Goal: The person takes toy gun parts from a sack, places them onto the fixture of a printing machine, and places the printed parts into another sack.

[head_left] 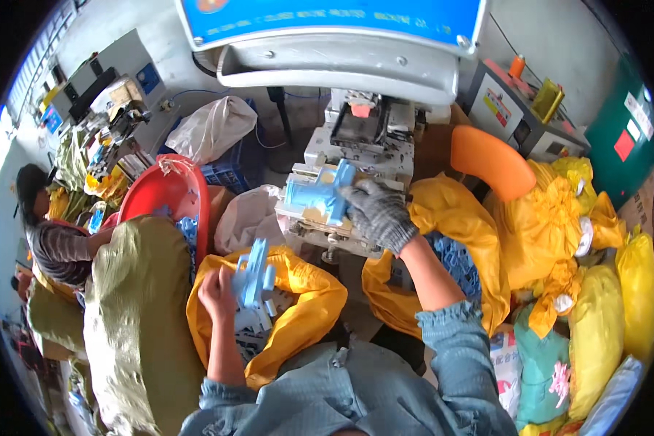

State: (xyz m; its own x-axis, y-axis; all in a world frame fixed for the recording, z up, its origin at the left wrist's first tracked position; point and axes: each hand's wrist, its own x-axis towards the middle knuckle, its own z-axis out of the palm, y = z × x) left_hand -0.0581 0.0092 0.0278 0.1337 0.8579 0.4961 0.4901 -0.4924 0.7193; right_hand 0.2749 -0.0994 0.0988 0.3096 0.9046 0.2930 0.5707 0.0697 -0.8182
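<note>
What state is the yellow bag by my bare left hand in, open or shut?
Open: the yellow bag has its mouth spread wide, and pale pieces show inside.

left hand holds blue part | gloved right hand touches second blue part

The person's left hand is bare and curled; the gloved right hand reaches farther forward, back upward, its forearm slanting inward.

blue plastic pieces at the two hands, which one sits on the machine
The piece at the gloved right hand; the other piece is in the bare left hand, over a yellow bag.
</note>
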